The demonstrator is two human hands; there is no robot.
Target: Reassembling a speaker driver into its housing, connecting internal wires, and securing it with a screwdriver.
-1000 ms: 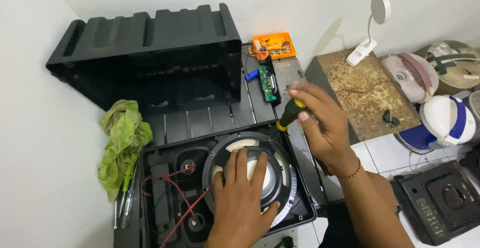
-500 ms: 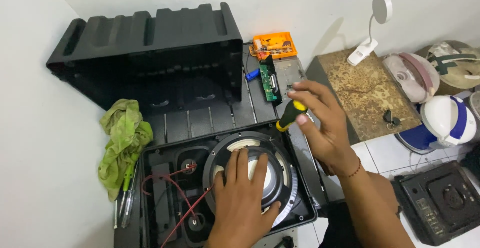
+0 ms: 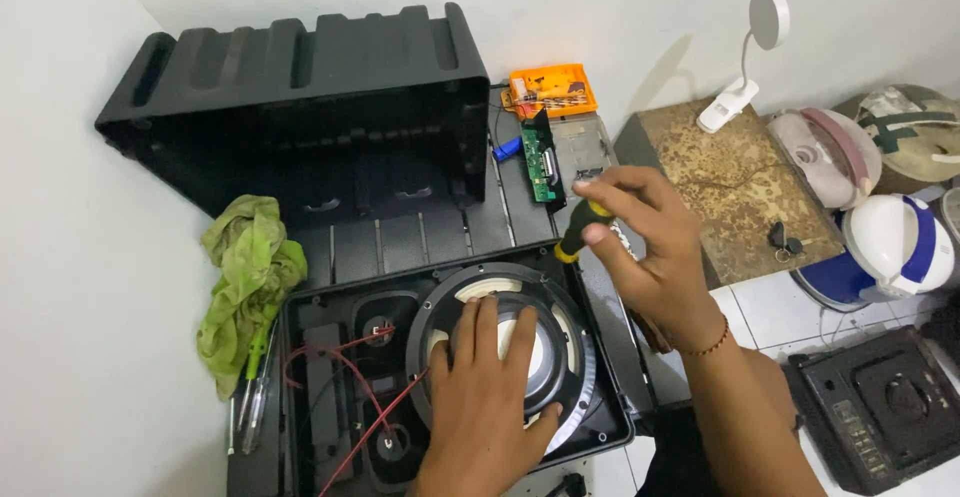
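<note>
Resting flat on the large speaker driver (image 3: 505, 357), the left hand (image 3: 490, 397) has its fingers spread open and grips nothing; the palm and fingertips press on the cone and its rim. The driver sits in the black front panel (image 3: 320, 397), which lies face down with red wires (image 3: 340, 377) running across its left part. The right hand (image 3: 650, 252) is closed around a screwdriver with a yellow and black handle (image 3: 580, 229), fingers curled tight on the handle, held just above the upper right edge of the driver. The tip is hidden behind the hand and panel edge, so contact cannot be told. Behind stands the open black cabinet shell (image 3: 300, 97). A green circuit board (image 3: 543, 162) and an orange bit case (image 3: 553, 90) lie beyond the right hand. A green cloth (image 3: 245, 287) lies left of the panel.
</note>
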